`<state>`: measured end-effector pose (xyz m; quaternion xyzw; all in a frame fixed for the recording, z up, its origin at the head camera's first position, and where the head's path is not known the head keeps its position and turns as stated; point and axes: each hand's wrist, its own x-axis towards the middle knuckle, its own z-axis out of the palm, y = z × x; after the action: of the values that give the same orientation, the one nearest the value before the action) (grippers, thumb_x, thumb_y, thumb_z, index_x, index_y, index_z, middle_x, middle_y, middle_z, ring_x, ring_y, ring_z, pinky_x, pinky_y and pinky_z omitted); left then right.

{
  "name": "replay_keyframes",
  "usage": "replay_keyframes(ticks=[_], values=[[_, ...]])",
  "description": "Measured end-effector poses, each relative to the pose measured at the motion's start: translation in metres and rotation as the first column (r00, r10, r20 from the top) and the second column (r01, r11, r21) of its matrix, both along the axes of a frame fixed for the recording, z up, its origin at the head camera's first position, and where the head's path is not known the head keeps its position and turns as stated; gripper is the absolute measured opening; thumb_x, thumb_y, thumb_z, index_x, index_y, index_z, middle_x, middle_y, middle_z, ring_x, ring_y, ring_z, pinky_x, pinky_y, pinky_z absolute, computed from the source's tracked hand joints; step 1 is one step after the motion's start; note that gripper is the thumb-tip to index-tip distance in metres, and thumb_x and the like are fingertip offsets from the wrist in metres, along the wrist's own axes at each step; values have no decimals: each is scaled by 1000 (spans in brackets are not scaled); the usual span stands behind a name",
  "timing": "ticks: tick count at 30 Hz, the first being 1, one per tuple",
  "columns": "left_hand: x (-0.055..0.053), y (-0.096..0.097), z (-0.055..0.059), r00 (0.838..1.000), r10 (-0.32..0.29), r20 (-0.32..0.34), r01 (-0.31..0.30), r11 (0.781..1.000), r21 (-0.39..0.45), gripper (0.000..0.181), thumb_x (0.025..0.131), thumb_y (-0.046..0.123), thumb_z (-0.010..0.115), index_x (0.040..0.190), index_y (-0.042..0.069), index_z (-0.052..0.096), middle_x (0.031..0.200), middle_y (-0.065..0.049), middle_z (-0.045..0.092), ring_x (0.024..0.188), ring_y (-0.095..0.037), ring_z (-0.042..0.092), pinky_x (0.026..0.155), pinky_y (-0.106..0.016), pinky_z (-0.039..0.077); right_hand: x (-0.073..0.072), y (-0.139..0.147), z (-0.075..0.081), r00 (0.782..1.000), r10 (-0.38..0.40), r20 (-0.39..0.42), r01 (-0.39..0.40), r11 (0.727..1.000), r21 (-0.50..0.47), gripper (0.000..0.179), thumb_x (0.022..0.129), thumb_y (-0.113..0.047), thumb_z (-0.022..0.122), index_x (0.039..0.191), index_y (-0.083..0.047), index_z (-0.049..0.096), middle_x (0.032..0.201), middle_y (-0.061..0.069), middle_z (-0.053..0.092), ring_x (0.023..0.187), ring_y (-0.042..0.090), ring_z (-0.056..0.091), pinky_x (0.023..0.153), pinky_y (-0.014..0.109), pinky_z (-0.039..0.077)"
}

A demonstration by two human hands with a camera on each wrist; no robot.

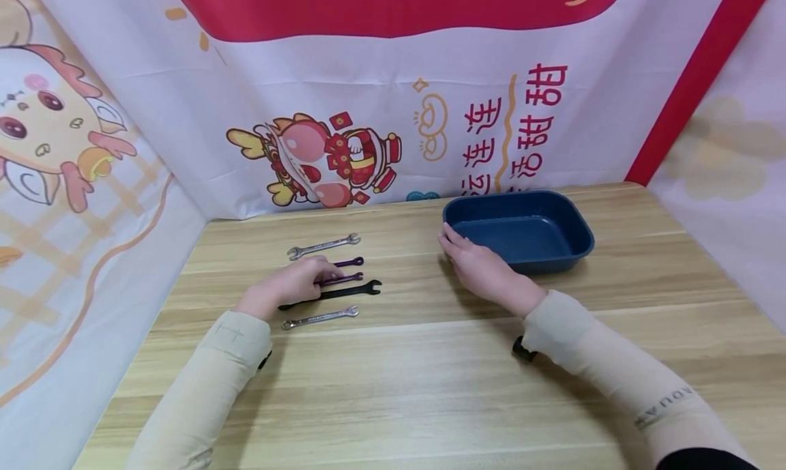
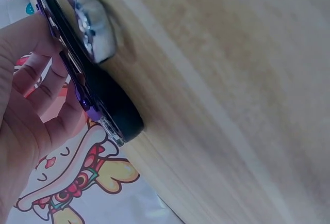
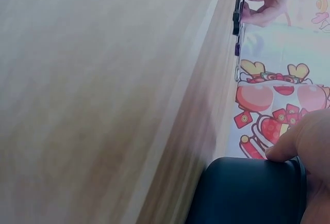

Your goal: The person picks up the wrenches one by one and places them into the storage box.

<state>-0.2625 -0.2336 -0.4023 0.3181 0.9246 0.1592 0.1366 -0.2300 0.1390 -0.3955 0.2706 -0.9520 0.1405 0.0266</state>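
Observation:
On the left of the table in the head view, my left hand reaches over a row of wrenches and pinches a slim purple wrench. Another purple wrench lies just beyond it, partly hidden by the fingers. Close on the near side is a black wrench. Silver wrenches lie at the ends of the row, one farthest away and one nearest. My right hand grips the left rim of a dark blue rectangular tub, also seen in the right wrist view beside the thumb.
All this stands on a wood-grain table. A printed cloth hangs behind its back edge, and more cloth hangs along the left and right sides.

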Motion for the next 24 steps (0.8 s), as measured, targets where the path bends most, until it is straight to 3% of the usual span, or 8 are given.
replay_keyframes(ticks=[17,24], values=[[1,1,2,1000,19,-1,-19,1000,-5,47,83,-16,59,126,0,72,109,-9,66,94,-22,58,87,-43,51,4,-19,-1,999,46,-28,-46,999,4,50,102,-4,59,150,5,46,160,21,34,132,38,53,101,48,48],[2,-1,2,999,31,14,-31,999,-14,48,84,-15,59,127,1,71,112,-10,66,97,-23,59,91,-45,52,6,-24,-2,994,77,-81,-77,997,3,48,102,-2,60,147,7,49,158,24,37,128,38,56,98,47,50]])
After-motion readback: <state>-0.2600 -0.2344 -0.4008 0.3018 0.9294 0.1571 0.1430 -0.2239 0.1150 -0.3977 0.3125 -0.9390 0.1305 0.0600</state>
